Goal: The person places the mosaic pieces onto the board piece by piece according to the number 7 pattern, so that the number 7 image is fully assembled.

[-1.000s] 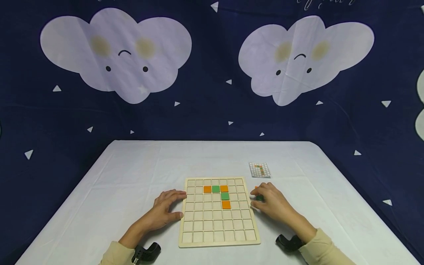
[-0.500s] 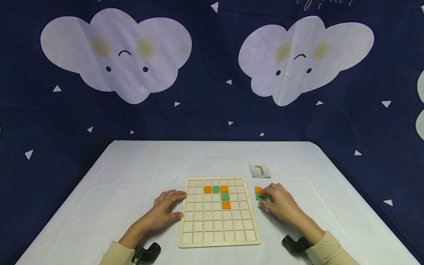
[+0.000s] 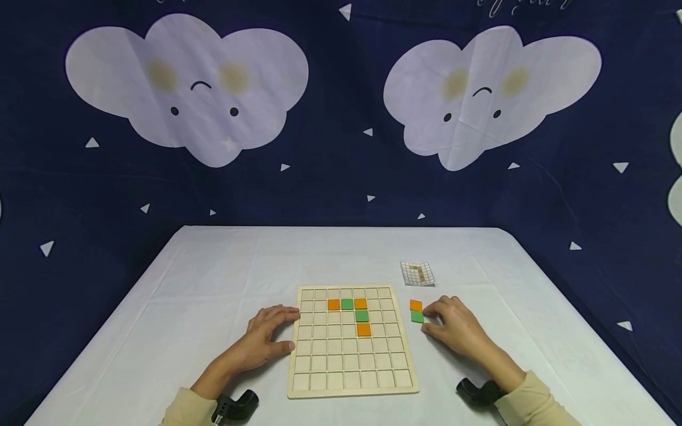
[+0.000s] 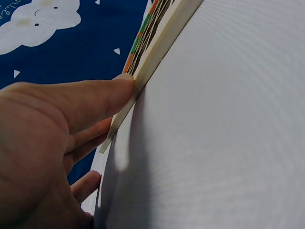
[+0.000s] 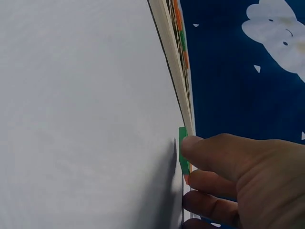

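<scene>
My left hand (image 3: 269, 334) rests at the left edge of a pale wooden grid board (image 3: 325, 362), its thumb and fingertips touching the rim. The left wrist view shows the thumb (image 4: 102, 98) against the board's side. Orange and green square tiles sit in the board's cells, a row of three with a green tile (image 3: 362, 316) and an orange tile (image 3: 364, 329) below its right end. To the right of the board, a loose green tile (image 3: 417, 316) lies just below a loose orange tile (image 3: 415, 305). My right hand (image 3: 455, 325) has its fingertips right at the green tile's right side, gripping nothing.
A small printed card (image 3: 418, 273) with a coloured grid pattern lies behind the loose tiles. White cloth covers the table (image 3: 256, 254). A dark blue curtain (image 3: 341, 177) with clouds hangs behind it. Black wrist devices (image 3: 479, 393) sit under both wrists.
My right hand has drawn back to the right from beside the board, uncovering the loose orange and green tiles. The left hand and the board have stayed put.
</scene>
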`<state>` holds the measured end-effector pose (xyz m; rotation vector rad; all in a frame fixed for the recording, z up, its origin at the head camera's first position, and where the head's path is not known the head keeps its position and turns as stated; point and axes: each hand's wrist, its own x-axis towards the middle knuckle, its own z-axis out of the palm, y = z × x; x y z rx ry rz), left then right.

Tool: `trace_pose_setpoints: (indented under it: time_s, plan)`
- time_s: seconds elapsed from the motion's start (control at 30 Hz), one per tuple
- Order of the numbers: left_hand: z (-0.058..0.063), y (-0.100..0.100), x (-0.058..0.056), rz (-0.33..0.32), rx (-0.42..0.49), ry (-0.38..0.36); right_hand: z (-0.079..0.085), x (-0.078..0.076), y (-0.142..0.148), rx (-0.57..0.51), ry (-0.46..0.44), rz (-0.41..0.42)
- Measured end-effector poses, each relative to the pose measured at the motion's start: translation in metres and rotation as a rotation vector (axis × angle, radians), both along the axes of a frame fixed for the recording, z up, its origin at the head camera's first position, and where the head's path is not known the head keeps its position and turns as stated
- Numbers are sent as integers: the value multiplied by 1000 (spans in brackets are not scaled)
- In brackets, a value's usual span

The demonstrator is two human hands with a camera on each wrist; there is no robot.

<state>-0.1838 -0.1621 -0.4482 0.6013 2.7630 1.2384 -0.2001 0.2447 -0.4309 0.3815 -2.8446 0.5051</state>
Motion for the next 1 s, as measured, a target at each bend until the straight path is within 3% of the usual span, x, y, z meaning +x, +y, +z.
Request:
trace_pose_setpoints:
  time_s: [1.0]
  plan:
    - [1,0,0,-10,11,2,-2,-8,-2,8,-17,31]
